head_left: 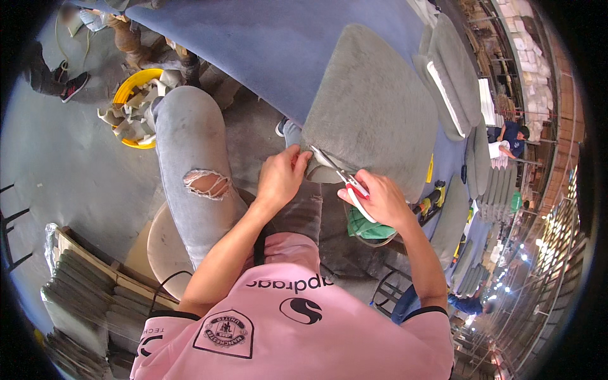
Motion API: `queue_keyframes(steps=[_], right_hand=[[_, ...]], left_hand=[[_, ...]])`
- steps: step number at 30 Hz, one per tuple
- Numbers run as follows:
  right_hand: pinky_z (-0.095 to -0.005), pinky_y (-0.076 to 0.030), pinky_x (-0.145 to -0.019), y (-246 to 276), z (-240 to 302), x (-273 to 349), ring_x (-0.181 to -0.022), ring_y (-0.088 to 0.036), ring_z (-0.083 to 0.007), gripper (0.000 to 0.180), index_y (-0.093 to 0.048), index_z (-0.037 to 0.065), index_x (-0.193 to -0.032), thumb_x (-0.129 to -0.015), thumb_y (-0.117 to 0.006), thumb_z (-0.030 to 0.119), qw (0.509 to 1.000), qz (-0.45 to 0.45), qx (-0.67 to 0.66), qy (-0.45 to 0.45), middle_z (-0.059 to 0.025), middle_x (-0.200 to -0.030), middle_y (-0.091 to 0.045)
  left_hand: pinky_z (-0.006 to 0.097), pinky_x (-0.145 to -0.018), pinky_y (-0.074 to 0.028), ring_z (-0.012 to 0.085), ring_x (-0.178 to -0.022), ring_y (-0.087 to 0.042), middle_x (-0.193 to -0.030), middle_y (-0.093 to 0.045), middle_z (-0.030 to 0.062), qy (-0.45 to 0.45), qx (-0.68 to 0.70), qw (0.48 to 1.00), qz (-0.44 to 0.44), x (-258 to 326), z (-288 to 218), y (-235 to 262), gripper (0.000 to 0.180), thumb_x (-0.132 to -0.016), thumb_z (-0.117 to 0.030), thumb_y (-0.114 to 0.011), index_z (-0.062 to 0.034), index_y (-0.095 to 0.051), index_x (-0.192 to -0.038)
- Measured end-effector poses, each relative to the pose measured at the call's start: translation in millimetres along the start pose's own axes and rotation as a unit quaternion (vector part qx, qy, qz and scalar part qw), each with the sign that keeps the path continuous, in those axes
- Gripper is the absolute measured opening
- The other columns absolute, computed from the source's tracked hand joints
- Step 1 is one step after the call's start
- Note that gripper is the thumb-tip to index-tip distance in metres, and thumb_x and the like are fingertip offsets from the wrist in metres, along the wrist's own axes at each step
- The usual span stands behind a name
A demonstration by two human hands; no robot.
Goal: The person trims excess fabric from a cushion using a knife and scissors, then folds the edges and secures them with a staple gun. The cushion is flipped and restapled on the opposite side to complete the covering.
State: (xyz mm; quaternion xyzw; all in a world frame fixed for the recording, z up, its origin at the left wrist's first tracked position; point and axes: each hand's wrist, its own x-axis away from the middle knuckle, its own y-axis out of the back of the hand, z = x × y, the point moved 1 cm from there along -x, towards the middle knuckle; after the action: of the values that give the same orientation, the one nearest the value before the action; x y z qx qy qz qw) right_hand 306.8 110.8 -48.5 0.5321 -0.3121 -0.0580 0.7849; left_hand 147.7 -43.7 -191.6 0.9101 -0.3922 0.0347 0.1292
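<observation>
A grey fabric-covered cushion (373, 101) lies on the blue table, its near corner jutting toward me. My left hand (280, 177) pinches the fabric edge at that corner, thumb and fingers together. In my right hand (381, 197) is a pair of scissors (354, 187) with red and white handles. Their blades point up and left along the cushion's near edge, the tips close to my left fingertips. Beneath the blades hangs a loose flap of pale grey fabric (324, 174). Whether the blades are biting into cloth I cannot make out.
The blue table (240, 44) extends to the far left. More grey cushions (453, 76) lie at the right. A yellow bin (136, 82) of fabric scraps stands beside my knee. Stacked grey pieces (82, 297) sit lower left. A green cloth (367, 226) lies below my right hand. Other people are farther off.
</observation>
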Motion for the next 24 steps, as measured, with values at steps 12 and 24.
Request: queue_keyframes(steps=[12, 24], right_hand=[[-0.0561, -0.056, -0.069, -10, 10, -18, -0.077, -0.073, -0.0488, 0.064, -0.065, 0.001, -0.094, -0.092, -0.082, 0.063, 0.999, -0.033, 0.011, 0.032, -0.0254, -0.080, -0.073], [-0.0519, -0.054, -0.059, -33, -28, -8, -0.064, -0.071, -0.0439, 0.041, -0.063, 0.004, -0.087, -0.091, -0.088, 0.035, 0.985, -0.137, 0.009, 0.102, -0.0203, -0.070, -0.069]], left_hand=[[0.057, -0.068, -0.051, 0.0542, -0.080, -0.067, -0.081, -0.067, 0.0304, -0.046, -0.046, 0.997, -0.031, 8, -5, -1, 0.033, -0.109, -0.027, -0.067, 0.0019, -0.065, -0.093], [0.050, -0.073, -0.054, 0.0476, -0.081, -0.071, -0.082, -0.069, 0.0264, -0.025, -0.012, 1.000, 0.001, 5, 3, -3, 0.031, -0.108, -0.027, -0.069, 0.0022, -0.064, -0.099]])
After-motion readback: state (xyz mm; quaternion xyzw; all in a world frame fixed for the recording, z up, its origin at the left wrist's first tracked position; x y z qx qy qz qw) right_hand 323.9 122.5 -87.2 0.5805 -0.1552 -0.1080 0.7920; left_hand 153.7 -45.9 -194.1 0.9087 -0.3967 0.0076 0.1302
